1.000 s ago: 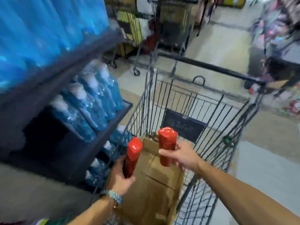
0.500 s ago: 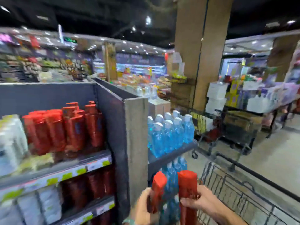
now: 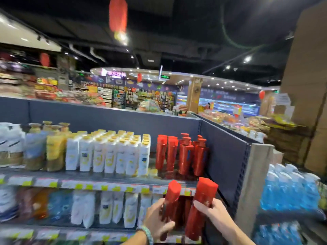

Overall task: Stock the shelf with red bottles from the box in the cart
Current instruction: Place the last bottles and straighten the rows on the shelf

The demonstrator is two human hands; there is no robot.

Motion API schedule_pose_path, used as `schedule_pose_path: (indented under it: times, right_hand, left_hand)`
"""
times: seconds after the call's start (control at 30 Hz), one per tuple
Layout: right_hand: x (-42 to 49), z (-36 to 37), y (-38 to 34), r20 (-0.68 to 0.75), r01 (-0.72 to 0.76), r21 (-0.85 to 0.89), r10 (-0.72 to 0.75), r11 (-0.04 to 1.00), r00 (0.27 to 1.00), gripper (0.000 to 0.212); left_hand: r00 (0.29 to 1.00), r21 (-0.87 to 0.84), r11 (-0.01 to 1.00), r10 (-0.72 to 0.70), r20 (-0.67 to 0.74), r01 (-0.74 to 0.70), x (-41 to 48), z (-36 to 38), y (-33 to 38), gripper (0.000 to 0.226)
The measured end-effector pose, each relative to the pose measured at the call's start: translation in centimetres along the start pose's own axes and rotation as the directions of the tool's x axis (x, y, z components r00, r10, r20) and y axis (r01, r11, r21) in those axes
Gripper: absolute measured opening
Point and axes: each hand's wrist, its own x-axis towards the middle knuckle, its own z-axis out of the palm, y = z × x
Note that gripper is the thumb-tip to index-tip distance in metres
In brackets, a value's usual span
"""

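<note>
My left hand (image 3: 156, 221) grips one red bottle (image 3: 172, 197) and my right hand (image 3: 215, 212) grips a second red bottle (image 3: 201, 207), both held upright at the bottom of the head view. They are in front of and below the upper shelf (image 3: 106, 181), where a group of red bottles (image 3: 184, 154) stands at the right end against the dark side panel. More red bottles show dimly on the lower shelf behind my hands. The cart and box are out of view.
White bottles with yellow caps (image 3: 108, 152) fill the upper shelf left of the red group. Mixed white, orange and blue bottles (image 3: 85, 207) stand on the lower shelf. Blue bottles (image 3: 290, 191) fill the end shelf at the right, past a wooden post (image 3: 253, 183).
The view has swung from the cart up and left to face the shelf. Both hands have carried their red bottles from over the box to just in front of the shelf.
</note>
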Motion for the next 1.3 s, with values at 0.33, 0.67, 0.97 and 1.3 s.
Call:
schedule_pose_path:
  times: [0.33,0.67,0.97,1.3]
  right_hand:
    - [10.3,5.9,-5.8,0.141,0.136,-0.029,-0.131,0.990,0.981,0.025]
    - [18.7,2.3,-5.3,0.179,0.149,0.028,-0.151,0.988,0.972,0.031]
    - [23.5,1.7,-4.4,0.233,0.167,-0.051,-0.150,0.985,0.961,0.043]
    - [26.7,2.3,-4.8,0.187,0.159,-0.036,-0.149,0.987,0.971,0.030]
  left_hand:
    - [0.969,-0.020,0.989,-0.146,-0.202,0.145,4.4,-10.5,0.6,0.051]
    - [0.937,0.112,0.972,-0.164,-0.309,0.207,11.8,-7.5,0.8,0.051]
    - [0.827,0.149,0.917,-0.253,-0.502,0.371,17.9,-5.0,-0.3,0.060]
    - [0.892,0.040,0.918,-0.371,-0.257,0.393,22.6,-3.6,-3.0,0.057]
